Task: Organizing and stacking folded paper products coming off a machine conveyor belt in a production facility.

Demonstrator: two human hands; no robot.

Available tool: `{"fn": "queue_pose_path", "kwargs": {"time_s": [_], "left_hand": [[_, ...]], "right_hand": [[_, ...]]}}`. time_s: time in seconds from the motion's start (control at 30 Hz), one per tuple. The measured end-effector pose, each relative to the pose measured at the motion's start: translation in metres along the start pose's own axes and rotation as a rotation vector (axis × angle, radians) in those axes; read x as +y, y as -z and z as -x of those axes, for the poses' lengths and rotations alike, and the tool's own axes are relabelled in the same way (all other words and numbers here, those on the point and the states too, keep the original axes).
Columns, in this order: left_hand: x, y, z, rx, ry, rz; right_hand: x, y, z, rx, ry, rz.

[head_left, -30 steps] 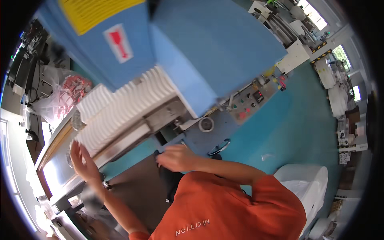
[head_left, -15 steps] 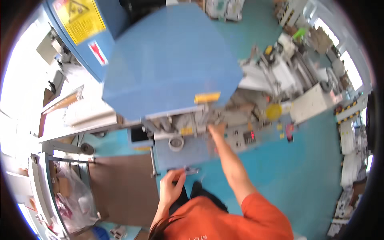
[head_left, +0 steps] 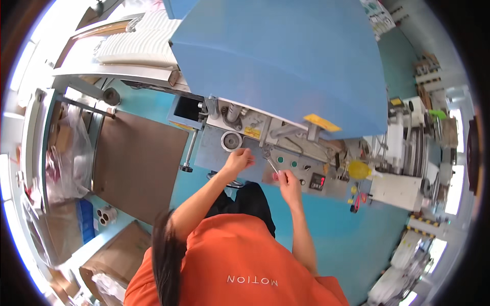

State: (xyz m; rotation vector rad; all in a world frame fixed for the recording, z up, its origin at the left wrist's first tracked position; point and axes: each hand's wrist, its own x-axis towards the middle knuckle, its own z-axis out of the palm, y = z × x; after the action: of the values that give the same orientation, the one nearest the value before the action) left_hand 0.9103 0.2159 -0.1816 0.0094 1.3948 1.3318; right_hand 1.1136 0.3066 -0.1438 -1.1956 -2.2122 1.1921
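My right hand [head_left: 290, 187] is closed round the lower end of a slim silver wrench [head_left: 272, 162]. The wrench tilts up and left over the front panel [head_left: 326, 189] of a blue machine [head_left: 286, 61]. My left hand [head_left: 239, 161] is held to its left, with the fingers curled together; whether anything small sits in them is hidden. Just beyond the left hand is a round metal collar [head_left: 231, 141] on the machine's grey front plate [head_left: 210, 148]. Green and red buttons and a small lit display [head_left: 317, 181] lie to the right of the wrench.
A yellow round object [head_left: 359, 170] hangs at the panel's right end, beside a white machine housing [head_left: 398, 189]. A threaded metal rod [head_left: 190, 150] sticks out at the left. A stool [head_left: 225, 179] is partly visible below my left forearm. A brown board [head_left: 138, 163] lies at the left.
My right hand has drawn back from the machine and now shows a wrench in it. My left hand has risen from near my lap to the front plate. The whole view has turned.
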Motion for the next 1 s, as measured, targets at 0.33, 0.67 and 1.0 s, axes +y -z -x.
{"fn": "queue_pose_path", "kwargs": {"time_s": [0.33, 0.67, 1.0], "left_hand": [[-0.037, -0.051, -0.021, 0.258, -0.022, 0.532], [-0.039, -0.075, -0.029, 0.385, -0.110, 0.798], [-0.047, -0.079, -0.044, 0.410, -0.129, 0.885]], "right_hand": [[-0.050, 0.035, -0.103, -0.360, 0.686, 0.702], [-0.046, 0.037, -0.134, -0.592, 0.799, 0.684], [-0.106, -0.009, -0.113, -0.802, 0.568, 1.020]]}}
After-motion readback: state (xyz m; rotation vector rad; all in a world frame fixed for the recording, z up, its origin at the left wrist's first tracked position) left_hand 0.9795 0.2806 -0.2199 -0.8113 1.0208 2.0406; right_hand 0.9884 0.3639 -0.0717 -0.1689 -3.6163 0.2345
